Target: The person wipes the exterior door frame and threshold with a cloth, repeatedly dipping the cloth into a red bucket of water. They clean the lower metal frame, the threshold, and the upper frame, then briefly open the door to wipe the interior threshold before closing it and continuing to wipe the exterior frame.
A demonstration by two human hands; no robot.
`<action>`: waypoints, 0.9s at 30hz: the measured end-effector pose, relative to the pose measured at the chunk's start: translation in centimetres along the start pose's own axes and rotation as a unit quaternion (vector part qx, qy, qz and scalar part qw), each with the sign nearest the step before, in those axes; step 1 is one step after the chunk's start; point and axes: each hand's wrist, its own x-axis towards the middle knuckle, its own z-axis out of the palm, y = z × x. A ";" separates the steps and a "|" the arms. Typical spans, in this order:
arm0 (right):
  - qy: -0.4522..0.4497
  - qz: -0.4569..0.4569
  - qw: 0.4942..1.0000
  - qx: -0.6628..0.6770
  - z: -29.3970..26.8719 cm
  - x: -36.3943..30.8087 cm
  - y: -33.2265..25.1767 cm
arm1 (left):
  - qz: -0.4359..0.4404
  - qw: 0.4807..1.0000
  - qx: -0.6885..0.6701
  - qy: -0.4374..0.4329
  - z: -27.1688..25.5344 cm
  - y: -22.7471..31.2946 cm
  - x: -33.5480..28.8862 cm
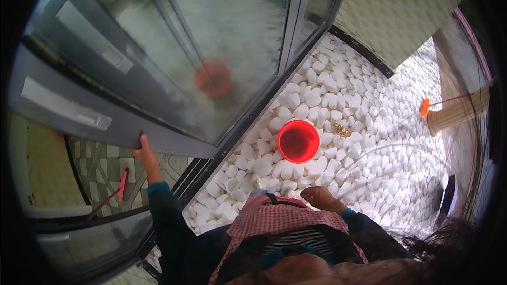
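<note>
My left hand reaches out to the grey-framed glass door and grips the edge of its frame, one finger lying up along the face. Close in front of my checked apron, my right hand hangs with its fingers loosely curled, and nothing shows in it. A red bucket stands upright on the white pebbles, ahead of my right hand and apart from it. Its inside looks dark; what it holds cannot be made out.
A dark door track borders the pebbles. On the tiles behind the door lies a pink-headed tool with a red handle. Small gold-coloured bits lie right of the bucket. Farther right are an orange tool head and a pale column.
</note>
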 end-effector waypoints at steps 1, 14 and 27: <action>0.009 0.001 1.000 0.003 0.2 0.6 -0.2 | -0.008 1.000 -0.016 0.004 -0.1 -0.1 -0.2; -0.066 0.028 0.997 -0.027 1.7 8.2 -2.1 | 0.006 0.997 -0.062 0.036 0.7 1.0 -1.7; -0.167 -0.021 0.984 -0.055 1.6 14.3 -6.0 | -0.001 0.990 -0.139 0.037 2.9 3.6 -2.8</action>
